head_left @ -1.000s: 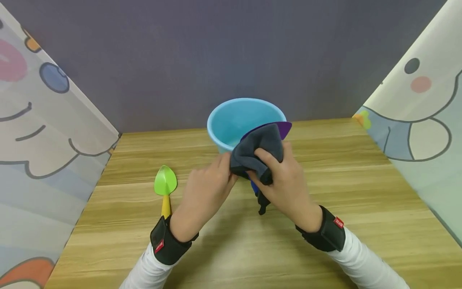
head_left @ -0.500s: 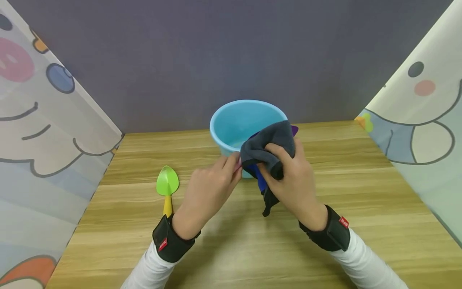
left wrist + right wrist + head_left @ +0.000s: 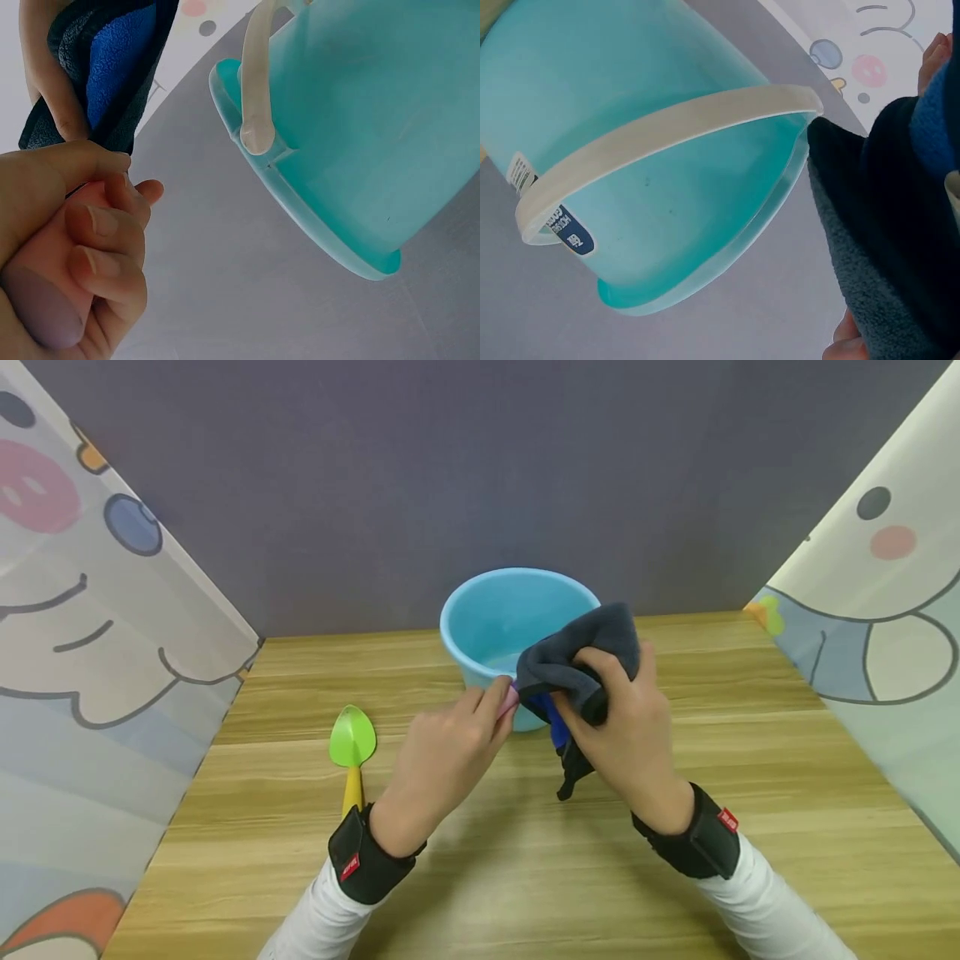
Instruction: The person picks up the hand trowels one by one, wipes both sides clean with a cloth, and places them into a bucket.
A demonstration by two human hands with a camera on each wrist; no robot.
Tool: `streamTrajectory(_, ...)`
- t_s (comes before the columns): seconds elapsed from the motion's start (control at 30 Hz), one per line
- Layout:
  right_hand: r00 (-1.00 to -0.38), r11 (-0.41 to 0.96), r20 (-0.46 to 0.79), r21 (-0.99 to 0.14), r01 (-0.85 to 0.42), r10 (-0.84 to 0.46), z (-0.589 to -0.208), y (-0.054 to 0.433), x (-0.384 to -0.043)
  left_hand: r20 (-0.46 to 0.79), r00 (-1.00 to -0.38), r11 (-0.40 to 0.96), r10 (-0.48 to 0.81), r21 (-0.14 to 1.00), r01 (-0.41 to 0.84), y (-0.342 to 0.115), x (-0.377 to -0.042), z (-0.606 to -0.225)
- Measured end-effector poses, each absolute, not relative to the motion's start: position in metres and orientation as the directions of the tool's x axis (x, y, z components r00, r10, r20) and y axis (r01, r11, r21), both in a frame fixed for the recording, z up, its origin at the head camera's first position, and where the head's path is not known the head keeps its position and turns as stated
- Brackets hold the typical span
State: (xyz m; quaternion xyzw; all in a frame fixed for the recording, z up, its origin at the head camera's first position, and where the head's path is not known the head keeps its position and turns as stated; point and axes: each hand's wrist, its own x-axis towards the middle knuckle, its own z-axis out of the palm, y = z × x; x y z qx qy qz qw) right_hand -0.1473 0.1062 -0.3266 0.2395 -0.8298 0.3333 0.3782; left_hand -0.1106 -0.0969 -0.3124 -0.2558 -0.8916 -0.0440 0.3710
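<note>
My left hand grips the pink handle of a small toy shovel, fingers curled round it in the left wrist view. My right hand holds a dark grey cloth with a blue underside and black edging, bunched around the shovel's front part. The cloth hides the purple blade; a sliver of purple shows by the left fingertips. One corner of the cloth hangs down below the right hand. Both hands are in front of a light blue bucket, the cloth overlapping its right rim in the head view.
A green toy shovel with a yellow handle lies on the wooden table, left of the left hand. A pale carrying handle is fixed to the bucket. A dark grey wall stands behind, cartoon-printed panels on both sides.
The right hand and cloth have moved right along the shovel, away from the left hand. More of the pink handle shows, and the purple blade tip has gone under the cloth.
</note>
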Motion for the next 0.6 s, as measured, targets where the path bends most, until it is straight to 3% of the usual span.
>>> streamTrajectory(0.6, -0.595, 0.681, 0.803, -0.413, -0.604, -0.041, -0.3210, 0.1126, -0.1502, 0.700, -0.575, 0.862, 0.424, -0.117, 0.493, -0.0941, -0.1120, -0.3150)
